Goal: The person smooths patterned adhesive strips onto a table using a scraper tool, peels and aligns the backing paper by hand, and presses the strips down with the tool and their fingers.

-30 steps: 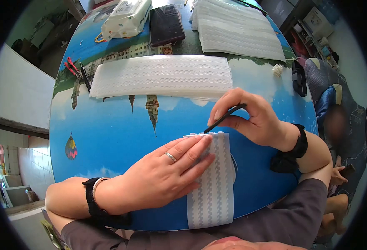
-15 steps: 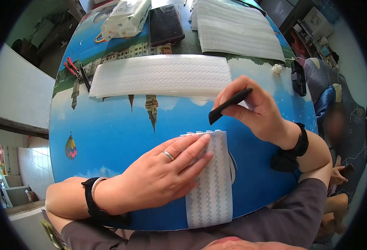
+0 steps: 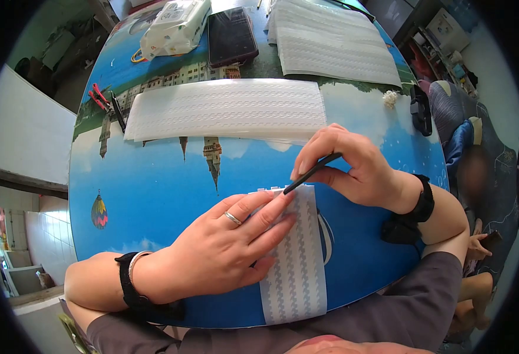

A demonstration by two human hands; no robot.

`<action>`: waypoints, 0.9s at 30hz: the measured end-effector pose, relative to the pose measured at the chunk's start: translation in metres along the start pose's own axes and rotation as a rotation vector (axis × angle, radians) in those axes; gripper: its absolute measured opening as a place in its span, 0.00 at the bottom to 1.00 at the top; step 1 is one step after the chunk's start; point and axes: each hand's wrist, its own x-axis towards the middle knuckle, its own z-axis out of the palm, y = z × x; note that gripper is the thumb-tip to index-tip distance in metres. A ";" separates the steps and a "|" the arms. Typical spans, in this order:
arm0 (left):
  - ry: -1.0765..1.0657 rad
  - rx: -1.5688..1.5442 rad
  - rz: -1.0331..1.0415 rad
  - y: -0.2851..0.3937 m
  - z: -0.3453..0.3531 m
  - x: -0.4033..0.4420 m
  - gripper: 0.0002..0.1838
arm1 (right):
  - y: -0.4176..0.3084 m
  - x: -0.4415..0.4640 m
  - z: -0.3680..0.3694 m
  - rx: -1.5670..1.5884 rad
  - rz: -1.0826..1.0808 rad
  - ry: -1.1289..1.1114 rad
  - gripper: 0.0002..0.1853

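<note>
My left hand lies flat with its fingers stretched out, pressing on the upper left part of a patterned white strip. Wavy grey rows run down this strip, and small white tabs stick out at its top edge. Between thumb and fingers, my right hand grips a slim black slant-tipped tool, perhaps tweezers. Its lower tip is at the strip's top edge, right beside my left index fingertip. A white loop shows behind the strip's right side.
Across the table lie a long white patterned sheet and a stack of similar sheets. Farther back are a phone and a pack of wipes. Red-handled pliers or cutters lie left. Another person's hand shows right.
My right hand has moved down and left, bringing the black tool's tip to the strip's top edge. My left hand has shifted slightly left, still flat on the strip.
</note>
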 end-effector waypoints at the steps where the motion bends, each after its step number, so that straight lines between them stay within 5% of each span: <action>1: -0.001 0.011 -0.001 0.000 0.001 -0.001 0.36 | -0.001 0.002 -0.001 -0.043 -0.041 -0.027 0.13; 4: -0.010 0.025 -0.006 0.001 0.001 -0.001 0.37 | -0.003 0.005 -0.002 -0.108 -0.118 -0.059 0.13; 7: -0.001 0.055 -0.014 0.002 0.000 -0.001 0.38 | 0.000 -0.003 0.008 0.280 0.102 0.142 0.14; 27: 0.024 -0.021 -0.039 0.000 0.002 0.001 0.36 | -0.001 0.003 0.003 -0.024 -0.032 0.053 0.14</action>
